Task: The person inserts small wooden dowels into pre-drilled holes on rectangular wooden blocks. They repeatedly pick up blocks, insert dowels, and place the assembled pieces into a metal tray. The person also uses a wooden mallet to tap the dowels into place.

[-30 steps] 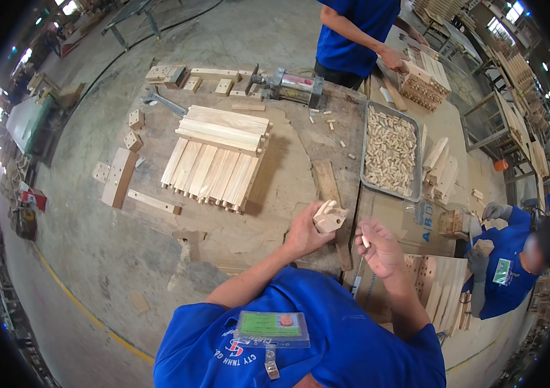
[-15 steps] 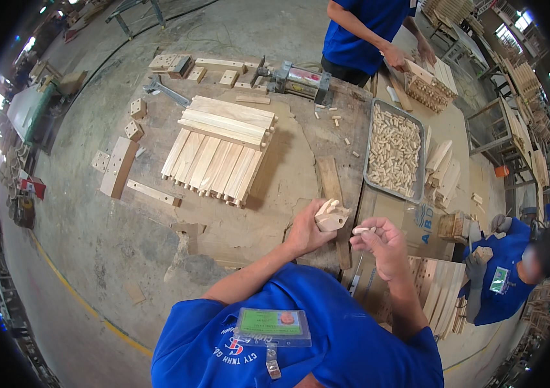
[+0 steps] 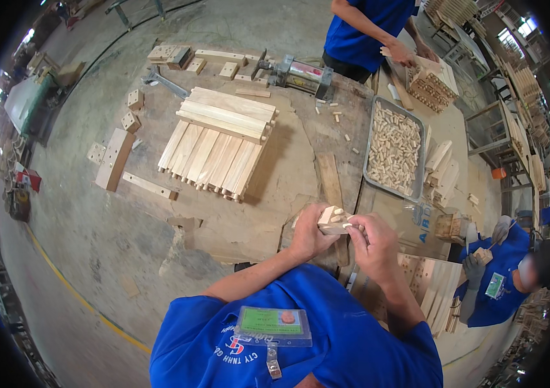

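Pinched in my right hand, a dowel sits at the end of a block, which my left hand clasps above the bench. Fitting seems underway; pushing calls for straight alignment.

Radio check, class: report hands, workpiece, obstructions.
Left hand gripping wooden workpiece. Right hand pinching dowel at workpiece's end. Nothing visible blocking either hand.

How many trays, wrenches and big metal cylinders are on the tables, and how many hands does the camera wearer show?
Tray: 1
Wrench: 1
Big metal cylinder: 1
Wearer's left hand and right hand: 2
Total: 5
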Tool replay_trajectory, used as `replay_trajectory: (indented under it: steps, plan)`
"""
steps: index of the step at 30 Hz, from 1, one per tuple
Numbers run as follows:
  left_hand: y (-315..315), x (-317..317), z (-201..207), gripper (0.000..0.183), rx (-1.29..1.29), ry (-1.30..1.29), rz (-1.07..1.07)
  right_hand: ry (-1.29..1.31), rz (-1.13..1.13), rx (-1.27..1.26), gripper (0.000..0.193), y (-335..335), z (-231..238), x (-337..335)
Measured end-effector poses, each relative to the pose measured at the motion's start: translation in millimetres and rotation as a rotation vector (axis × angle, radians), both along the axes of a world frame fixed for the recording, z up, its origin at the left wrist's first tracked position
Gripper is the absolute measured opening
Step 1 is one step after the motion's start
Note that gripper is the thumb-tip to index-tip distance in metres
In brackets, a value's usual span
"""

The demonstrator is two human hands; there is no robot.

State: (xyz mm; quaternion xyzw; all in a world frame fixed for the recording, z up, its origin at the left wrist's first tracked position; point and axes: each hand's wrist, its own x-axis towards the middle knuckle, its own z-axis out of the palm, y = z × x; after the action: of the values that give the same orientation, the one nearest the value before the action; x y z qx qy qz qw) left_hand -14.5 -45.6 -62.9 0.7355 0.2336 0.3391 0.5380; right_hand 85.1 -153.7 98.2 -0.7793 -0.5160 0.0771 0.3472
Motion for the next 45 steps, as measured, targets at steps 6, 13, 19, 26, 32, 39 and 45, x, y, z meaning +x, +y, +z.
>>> replay_trajectory:
  steps: [6,13,19,26,32,39,45]
  plan:
    - [-1,0,2,0.059,0.063,-0.023,0.017,-0.009,0.023,-0.02,0.013,-2,5,-2]
    - [1,-2,5,0.054,0.049,-0.041,0.011,-0.037,0.089,-0.066,0.014,-1,11,-3]
    - [1,-3,3,0.059,0.119,-0.016,0.036,-0.028,0.053,-0.079,0.01,2,13,-6]
    - [5,-7,2,0.058,0.063,-0.004,0.008,0.179,-0.026,-0.107,0.01,-8,11,-10]
    - [17,-16,0,0.062,-0.081,-0.021,-0.121,0.912,-0.411,0.017,0.023,-54,-118,30]
    - [28,-24,12,0.062,0.146,0.097,-0.138,0.114,-0.531,-0.419,0.042,-41,-208,-1]
    - [30,-28,13,0.069,-0.007,0.054,-0.224,0.092,-0.499,-0.474,0.058,-39,-206,-6]
